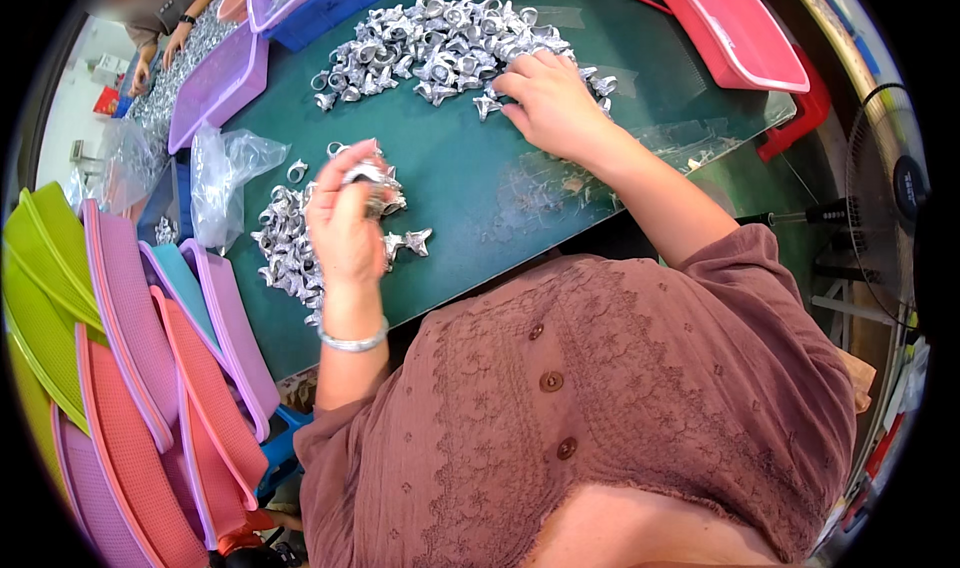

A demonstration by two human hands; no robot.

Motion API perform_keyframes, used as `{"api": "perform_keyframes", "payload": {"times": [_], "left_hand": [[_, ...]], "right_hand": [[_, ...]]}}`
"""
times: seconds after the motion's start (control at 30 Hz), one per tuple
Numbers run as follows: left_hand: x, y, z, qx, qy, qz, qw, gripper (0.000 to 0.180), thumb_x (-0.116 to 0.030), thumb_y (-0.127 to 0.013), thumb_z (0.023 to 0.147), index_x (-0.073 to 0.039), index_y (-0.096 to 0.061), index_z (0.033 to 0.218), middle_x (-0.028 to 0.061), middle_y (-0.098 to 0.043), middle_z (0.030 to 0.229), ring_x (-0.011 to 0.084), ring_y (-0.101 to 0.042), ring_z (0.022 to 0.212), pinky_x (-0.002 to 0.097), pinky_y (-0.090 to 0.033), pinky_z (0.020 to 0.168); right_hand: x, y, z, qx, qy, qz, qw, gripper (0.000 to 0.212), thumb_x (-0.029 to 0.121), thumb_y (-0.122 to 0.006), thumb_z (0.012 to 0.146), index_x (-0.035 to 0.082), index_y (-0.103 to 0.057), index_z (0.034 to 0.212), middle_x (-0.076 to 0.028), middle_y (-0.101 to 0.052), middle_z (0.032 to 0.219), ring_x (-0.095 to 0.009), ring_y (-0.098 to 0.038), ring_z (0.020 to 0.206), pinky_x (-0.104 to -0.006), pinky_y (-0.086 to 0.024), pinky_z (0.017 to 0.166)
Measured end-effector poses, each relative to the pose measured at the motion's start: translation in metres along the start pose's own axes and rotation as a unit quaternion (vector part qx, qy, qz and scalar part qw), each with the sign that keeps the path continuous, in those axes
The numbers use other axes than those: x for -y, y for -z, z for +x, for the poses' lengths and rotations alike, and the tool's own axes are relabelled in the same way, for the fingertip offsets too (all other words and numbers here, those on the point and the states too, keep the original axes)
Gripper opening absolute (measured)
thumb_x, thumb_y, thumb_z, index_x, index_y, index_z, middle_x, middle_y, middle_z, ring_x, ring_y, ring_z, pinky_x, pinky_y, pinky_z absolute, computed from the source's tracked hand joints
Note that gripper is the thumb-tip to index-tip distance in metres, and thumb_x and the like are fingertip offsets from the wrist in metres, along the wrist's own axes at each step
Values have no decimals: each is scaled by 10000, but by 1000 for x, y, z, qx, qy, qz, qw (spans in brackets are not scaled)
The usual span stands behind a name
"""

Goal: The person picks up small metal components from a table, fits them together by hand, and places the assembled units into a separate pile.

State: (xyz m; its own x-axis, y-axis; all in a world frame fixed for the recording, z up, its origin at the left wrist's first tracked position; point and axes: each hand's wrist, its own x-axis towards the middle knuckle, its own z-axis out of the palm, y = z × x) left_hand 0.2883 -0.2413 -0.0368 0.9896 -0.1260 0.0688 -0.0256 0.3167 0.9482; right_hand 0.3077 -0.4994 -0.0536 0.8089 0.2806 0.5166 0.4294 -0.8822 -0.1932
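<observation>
On the green tabletop (450,153) lie two heaps of silver ring-shaped metal pieces, a large far heap (430,53) and a smaller near-left heap (290,248). My left hand (345,218), with a bangle at its wrist, is raised over the smaller heap. Its fingers curl around one or more of the silver metal rings (372,180); the hand is slightly blurred. My right hand (550,98) reaches to the right end of the large heap, fingers apart and bent down over the pieces. Its fingertips are partly hidden, and nothing shows lifted in it.
Stacked colourful plastic baskets (130,368) stand at the left. A purple tray (220,86), a blue bin (330,8) and a pink bin (735,28) line the table's far side. A clear plastic bag (228,178) hangs by the left edge. Another person's hand (178,43) works at far left; a fan (885,198) stands right.
</observation>
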Motion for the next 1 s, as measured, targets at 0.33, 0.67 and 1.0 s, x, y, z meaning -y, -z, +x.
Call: {"api": "perform_keyframes", "payload": {"times": [0.33, 0.67, 1.0], "left_hand": [[-9, 54, 14, 25, -169, 660, 731, 346, -182, -602, 782, -60, -599, 1106, 136, -585, 1035, 307, -535, 998, 457, -347, 930], [-14, -2, 0, 19, -209, 450, 868, 317, -134, -651, 796, -17, -599, 1086, 142, -590, 1013, 254, -561, 965, 384, -409, 898], [5, -49, -6, 130, 171, -47, 976, 253, -244, -508, 934, -21, -610, 997, 50, -633, 833, 134, -590, 674, 259, -487, 644]], "right_hand": [[6, -11, 11, 103, 87, -78, 988, 126, 193, -674, 708, 150, -658, 825, -23, -535, 829, -209, -504, 888, -349, -357, 832], [21, 23, 6, 10, 69, 321, 945, 125, 76, -693, 712, 67, -633, 822, -46, -598, 856, -228, -558, 830, -330, -442, 738], [46, 42, -5, -43, 139, 306, 941, 162, 79, -703, 681, 95, -627, 824, -34, -580, 869, -246, -552, 827, -330, -463, 714]]}}
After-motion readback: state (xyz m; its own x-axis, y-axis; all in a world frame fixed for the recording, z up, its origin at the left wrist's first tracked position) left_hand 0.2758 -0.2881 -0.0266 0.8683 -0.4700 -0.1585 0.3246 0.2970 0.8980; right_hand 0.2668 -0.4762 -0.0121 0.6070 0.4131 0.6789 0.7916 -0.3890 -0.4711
